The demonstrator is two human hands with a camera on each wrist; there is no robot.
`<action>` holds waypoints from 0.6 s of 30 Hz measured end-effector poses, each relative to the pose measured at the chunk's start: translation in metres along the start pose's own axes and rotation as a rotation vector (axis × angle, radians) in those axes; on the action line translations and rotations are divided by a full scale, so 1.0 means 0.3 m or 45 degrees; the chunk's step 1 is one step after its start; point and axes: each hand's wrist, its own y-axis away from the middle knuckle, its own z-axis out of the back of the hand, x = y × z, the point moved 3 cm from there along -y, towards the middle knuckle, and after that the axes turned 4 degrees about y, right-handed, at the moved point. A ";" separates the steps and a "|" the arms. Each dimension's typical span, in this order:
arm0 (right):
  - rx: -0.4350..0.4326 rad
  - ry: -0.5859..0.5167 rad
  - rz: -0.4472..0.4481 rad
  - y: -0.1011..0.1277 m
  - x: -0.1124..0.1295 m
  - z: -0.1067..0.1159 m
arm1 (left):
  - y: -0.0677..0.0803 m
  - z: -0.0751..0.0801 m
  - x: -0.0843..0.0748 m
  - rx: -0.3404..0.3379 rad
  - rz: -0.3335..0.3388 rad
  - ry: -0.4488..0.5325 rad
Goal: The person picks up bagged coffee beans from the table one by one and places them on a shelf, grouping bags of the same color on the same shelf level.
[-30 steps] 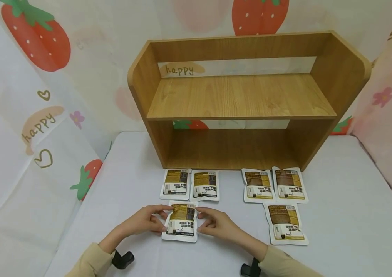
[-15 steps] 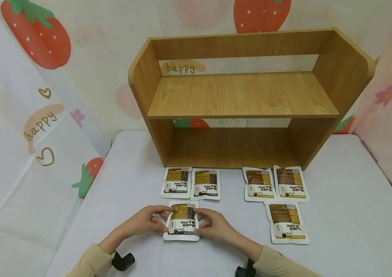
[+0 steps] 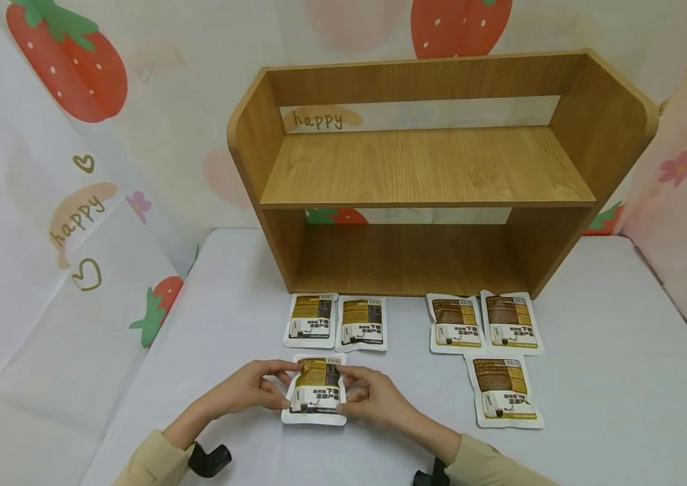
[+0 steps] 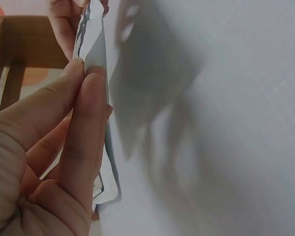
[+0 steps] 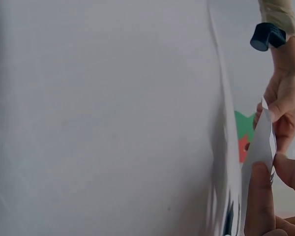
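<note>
A white and yellow pouch (image 3: 316, 393) is held just above the white table (image 3: 598, 351) near its front edge. My left hand (image 3: 256, 387) pinches its left edge and my right hand (image 3: 366, 395) pinches its right edge. The left wrist view shows the pouch (image 4: 91, 44) edge-on between thumb and fingers (image 4: 83, 118). In the right wrist view the pouch (image 5: 259, 147) also stands edge-on, pinched by my right fingers (image 5: 259, 196), with the left hand (image 5: 282, 105) beyond it.
Two yellow pouches (image 3: 339, 322) lie in front of the wooden two-level shelf (image 3: 428, 169). Three brown pouches (image 3: 489, 337) lie at the right. Strawberry-print cloth (image 3: 64, 175) hangs behind and at both sides.
The right hand closed in on the pouch's right edge, and the pouch has lifted and tilted slightly between both hands.
</note>
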 end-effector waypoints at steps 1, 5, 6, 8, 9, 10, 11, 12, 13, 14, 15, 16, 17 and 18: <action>0.000 0.001 -0.001 0.000 0.005 0.002 | 0.002 0.002 -0.005 0.000 -0.005 0.000; -0.004 -0.013 0.001 -0.001 0.025 0.014 | 0.008 0.009 -0.029 -0.008 -0.019 -0.006; -0.006 -0.014 0.002 0.000 0.031 0.018 | 0.008 0.011 -0.035 -0.012 -0.019 -0.010; -0.014 -0.010 0.006 0.002 0.045 0.028 | 0.009 0.014 -0.050 -0.022 -0.024 -0.018; -0.020 -0.006 0.008 0.003 0.052 0.034 | 0.008 0.016 -0.057 -0.029 -0.027 -0.026; -0.025 -0.007 0.012 0.003 0.059 0.040 | 0.008 0.018 -0.065 -0.031 -0.036 -0.030; -0.029 -0.011 0.013 0.004 0.067 0.047 | 0.007 0.021 -0.074 -0.037 -0.045 -0.038; -0.031 -0.018 0.014 0.004 0.074 0.053 | 0.006 0.023 -0.084 -0.040 -0.050 -0.042; -0.032 -0.026 0.019 0.005 0.082 0.060 | 0.005 0.025 -0.092 -0.043 -0.058 -0.050; -0.034 -0.030 0.026 0.005 0.089 0.067 | 0.003 0.028 -0.100 -0.047 -0.063 -0.055; -0.035 -0.036 0.032 0.005 0.096 0.074 | 0.001 0.030 -0.108 -0.048 -0.070 -0.061; -0.032 -0.039 0.038 0.006 0.103 0.082 | 0.000 0.032 -0.117 -0.051 -0.076 -0.067; -0.031 -0.034 0.045 0.006 0.110 0.090 | -0.002 0.033 -0.126 -0.058 -0.079 -0.073; -0.030 -0.026 0.056 0.006 0.118 0.098 | -0.004 0.034 -0.135 -0.062 -0.083 -0.078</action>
